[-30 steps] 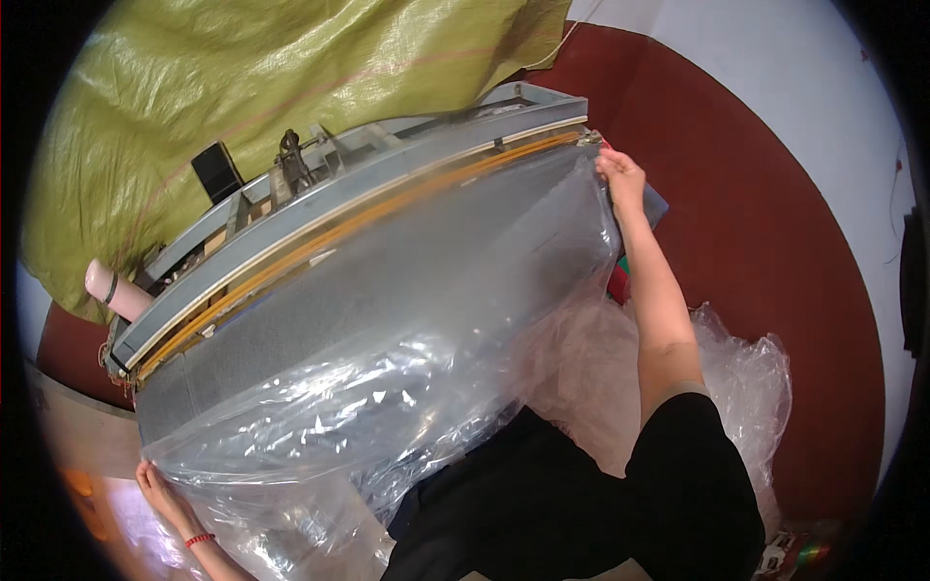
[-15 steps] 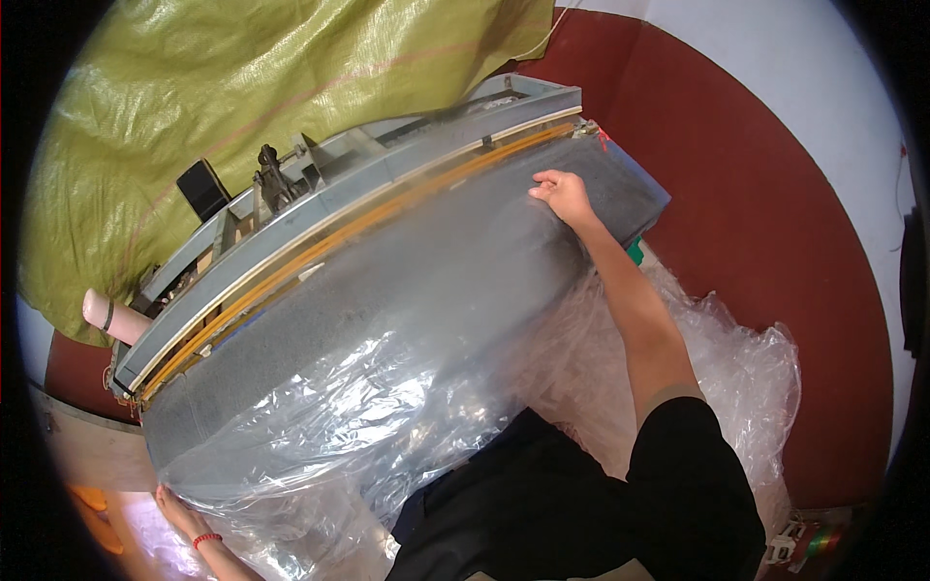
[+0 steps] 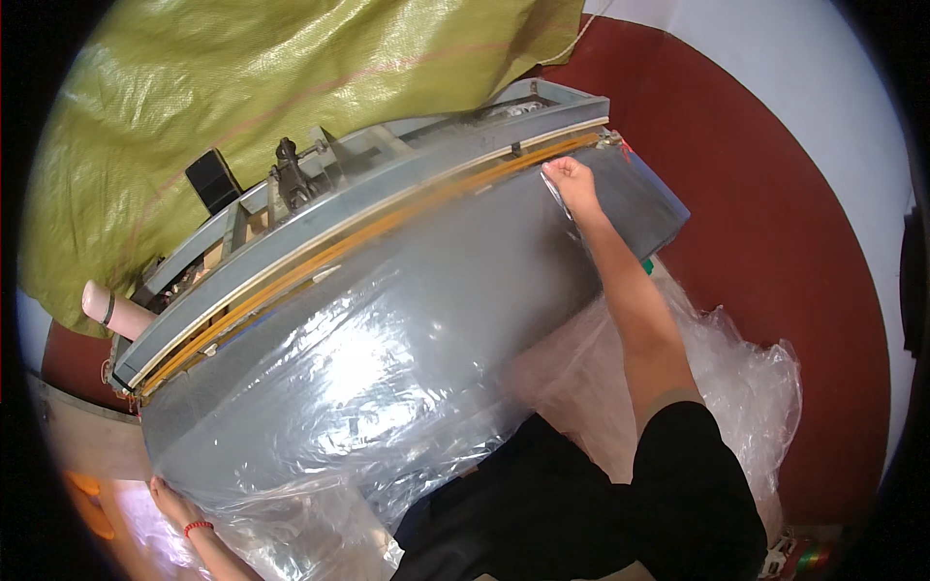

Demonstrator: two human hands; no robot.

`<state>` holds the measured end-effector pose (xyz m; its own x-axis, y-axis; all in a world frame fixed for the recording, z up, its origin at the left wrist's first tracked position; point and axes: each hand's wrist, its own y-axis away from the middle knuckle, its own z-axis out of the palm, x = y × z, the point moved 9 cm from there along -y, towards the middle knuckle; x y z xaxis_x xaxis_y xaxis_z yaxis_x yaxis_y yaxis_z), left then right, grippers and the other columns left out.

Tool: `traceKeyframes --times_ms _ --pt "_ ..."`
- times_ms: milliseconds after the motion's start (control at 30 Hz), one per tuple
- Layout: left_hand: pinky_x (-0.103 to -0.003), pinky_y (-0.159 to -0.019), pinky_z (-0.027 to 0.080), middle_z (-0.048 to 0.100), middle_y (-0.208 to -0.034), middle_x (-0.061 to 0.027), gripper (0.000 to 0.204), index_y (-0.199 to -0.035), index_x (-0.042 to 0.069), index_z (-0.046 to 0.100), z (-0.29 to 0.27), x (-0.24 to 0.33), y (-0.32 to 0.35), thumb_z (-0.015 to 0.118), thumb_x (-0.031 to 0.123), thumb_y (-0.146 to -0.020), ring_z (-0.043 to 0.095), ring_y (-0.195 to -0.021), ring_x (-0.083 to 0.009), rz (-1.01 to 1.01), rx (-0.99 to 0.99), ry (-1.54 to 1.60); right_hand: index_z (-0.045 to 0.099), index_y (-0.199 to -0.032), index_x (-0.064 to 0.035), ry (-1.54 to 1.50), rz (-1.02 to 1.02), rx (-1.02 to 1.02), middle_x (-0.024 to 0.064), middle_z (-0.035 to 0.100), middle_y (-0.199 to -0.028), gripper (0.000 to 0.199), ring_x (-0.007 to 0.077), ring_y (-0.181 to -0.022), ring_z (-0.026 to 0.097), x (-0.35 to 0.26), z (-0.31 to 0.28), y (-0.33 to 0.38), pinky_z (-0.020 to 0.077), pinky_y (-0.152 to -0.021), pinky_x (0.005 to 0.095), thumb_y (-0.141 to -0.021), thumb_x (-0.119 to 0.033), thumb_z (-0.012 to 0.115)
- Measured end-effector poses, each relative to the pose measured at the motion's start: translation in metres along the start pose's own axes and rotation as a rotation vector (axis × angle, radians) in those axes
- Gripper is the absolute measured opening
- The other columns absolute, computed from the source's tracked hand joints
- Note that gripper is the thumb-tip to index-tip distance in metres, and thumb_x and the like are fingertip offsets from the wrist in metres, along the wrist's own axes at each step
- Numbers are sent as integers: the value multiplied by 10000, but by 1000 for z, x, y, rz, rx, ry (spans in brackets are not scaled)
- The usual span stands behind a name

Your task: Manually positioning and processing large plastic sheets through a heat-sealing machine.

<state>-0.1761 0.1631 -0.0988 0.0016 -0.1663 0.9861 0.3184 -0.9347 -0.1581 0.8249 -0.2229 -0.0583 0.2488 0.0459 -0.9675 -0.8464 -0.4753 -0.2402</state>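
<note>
A sheet of clear plastic film (image 3: 358, 378) lies over the dark grey tabletop (image 3: 639, 198) and shines in the light. My right hand (image 3: 573, 184) pinches the film's edge near the far right, close to the orange strip (image 3: 378, 228) of the machine. At the near left corner of the tabletop, my left hand (image 3: 170, 500), with a red bead bracelet at the wrist, is closed on the film's other end. Its fingertips are partly hidden. The film stretches between both hands and hangs down the near side toward my body.
A grey metal sealing machine frame (image 3: 387, 172) runs along the tabletop's far side. A black phone (image 3: 213, 181) and a pink roll (image 3: 114, 308) rest at it. Behind hangs a yellow-green woven sheet (image 3: 291, 77). More clear film (image 3: 717, 387) is heaped at the right over the dark red floor (image 3: 775, 261).
My right hand has moved slightly right and up, pulling the film edge nearer the orange strip. The film now covers more of the tabletop. My left hand stays at the near left corner.
</note>
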Motion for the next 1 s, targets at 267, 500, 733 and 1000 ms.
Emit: traceKeyframes --times_ms 267,500,733,1000 --pt "-254 -746 408 546 -856 -15 117 -913 44 529 29 -21 -65 476 142 -879 498 -822 -118 90 1 -6 615 -744 -18 390 -191 508 51 608 -664 217 127 -614 566 -21 9 1 451 -599 277 -692 -210 702" --pt "-238 -715 385 527 -804 6 126 -846 58 545 41 -26 -103 502 174 -873 467 -759 -100 182 51 -302 609 -728 -34 297 -117 558 61 611 -641 237 170 -587 579 -1 1 -7 458 -591 301 -658 -236 712" --pt "-223 -739 373 518 -822 11 129 -850 40 547 49 -15 -98 506 160 -874 454 -770 -91 215 8 -368 518 -808 -31 273 -113 592 81 596 -594 239 207 -550 587 -10 3 -1 460 -568 328 -772 -259 580" --pt "-226 -737 377 522 -832 7 121 -838 54 548 68 -13 -94 492 155 -874 456 -773 -96 225 -28 -408 515 -772 3 136 -131 634 104 580 -569 328 208 -504 566 -14 -11 2 449 -535 338 -882 -293 430"
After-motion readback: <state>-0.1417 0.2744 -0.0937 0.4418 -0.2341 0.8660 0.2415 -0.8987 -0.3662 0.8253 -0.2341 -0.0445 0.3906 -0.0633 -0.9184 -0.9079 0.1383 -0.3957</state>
